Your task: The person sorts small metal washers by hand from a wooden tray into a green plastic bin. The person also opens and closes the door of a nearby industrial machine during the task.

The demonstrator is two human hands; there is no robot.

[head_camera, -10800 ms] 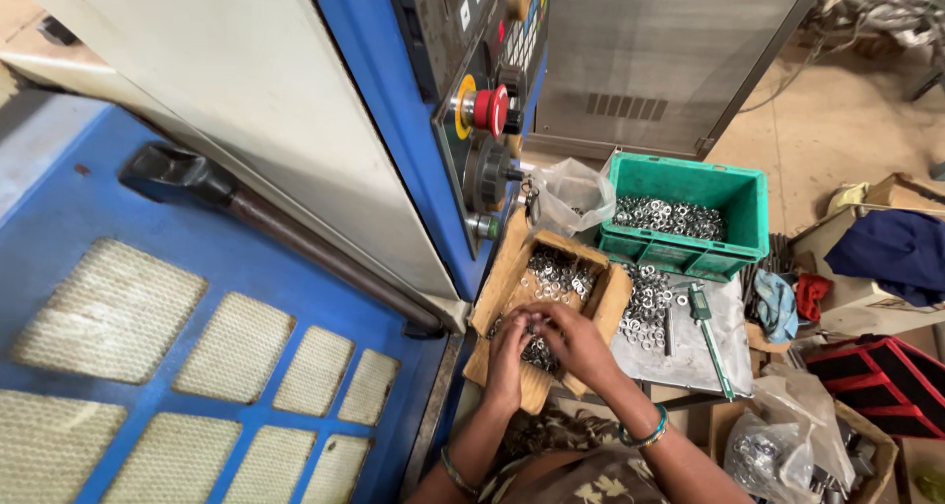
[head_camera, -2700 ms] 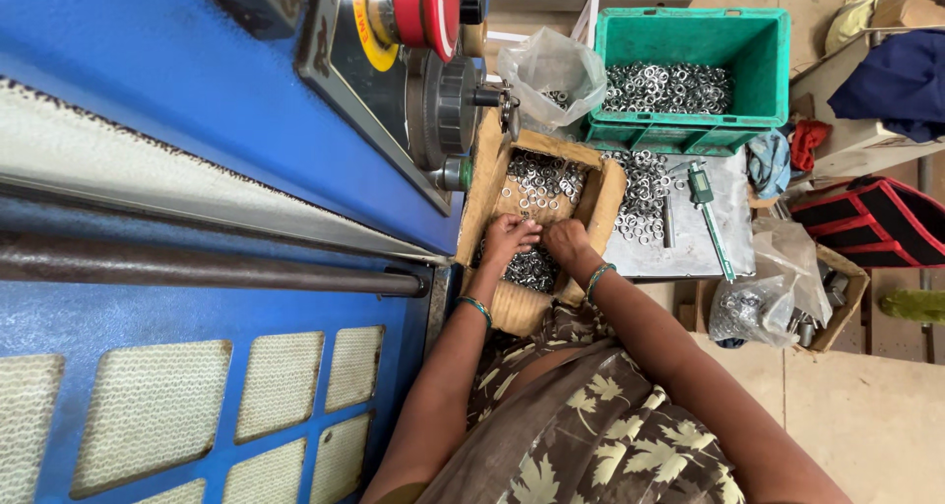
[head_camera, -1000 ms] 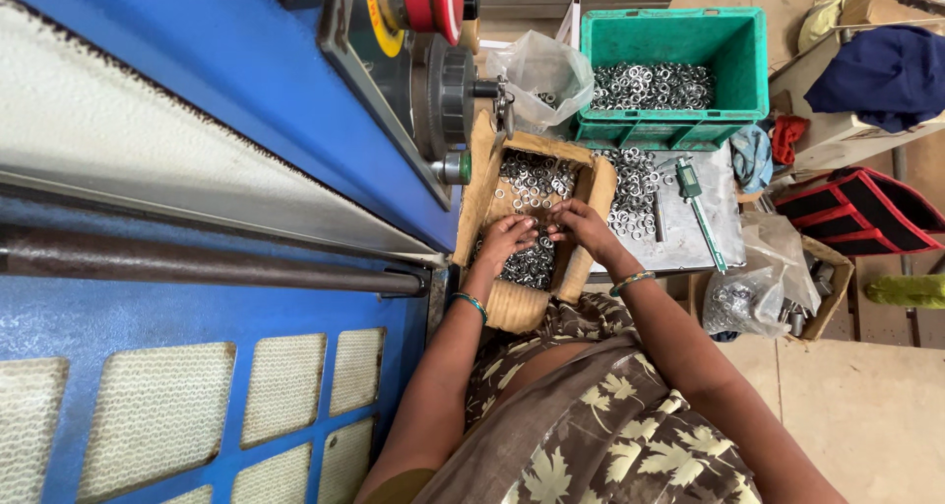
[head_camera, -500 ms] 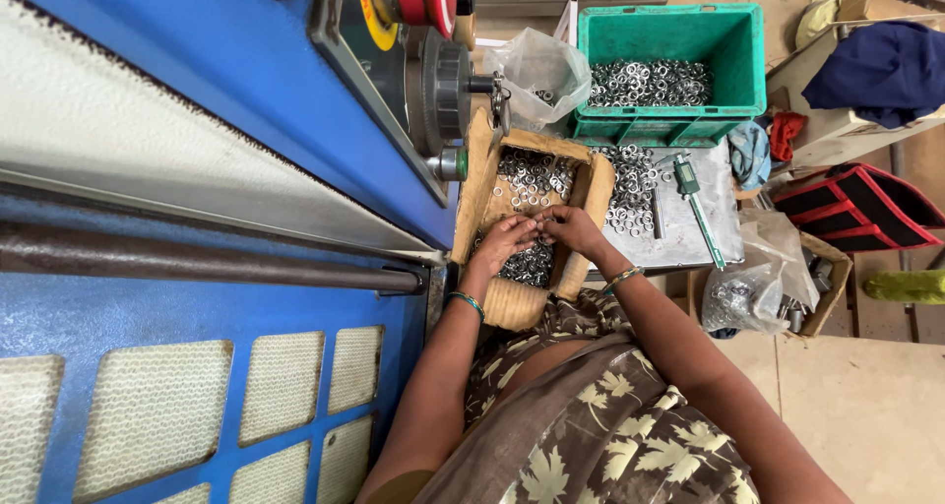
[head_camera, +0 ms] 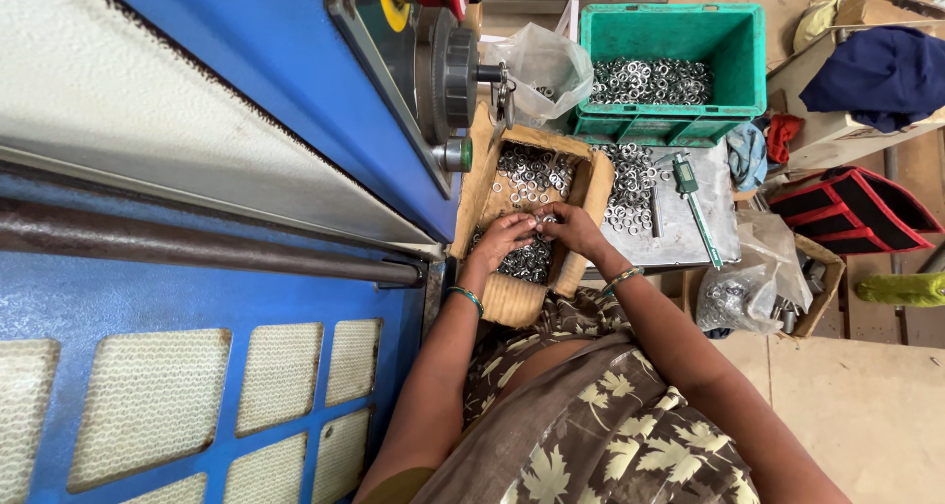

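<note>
Sorting through a heap of small metal rings [head_camera: 527, 260], the person is working both hands together over a cardboard box [head_camera: 512, 297] that is resting against their lap beside the blue machine [head_camera: 226, 120]. The left hand [head_camera: 504, 238] and right hand [head_camera: 573, 226] are meeting fingertip to fingertip, fingers curled narrow and pinching what looks like a ring or two — too small to tell exactly. More rings are filling the green crate [head_camera: 669, 81] beyond, and others are lying loose on a grey sheet [head_camera: 679, 238] beside a caliper [head_camera: 695, 201]. By my judgement this is the picking-and-checking step; a next move would call for a fine pinch and a steady look at each piece.
</note>
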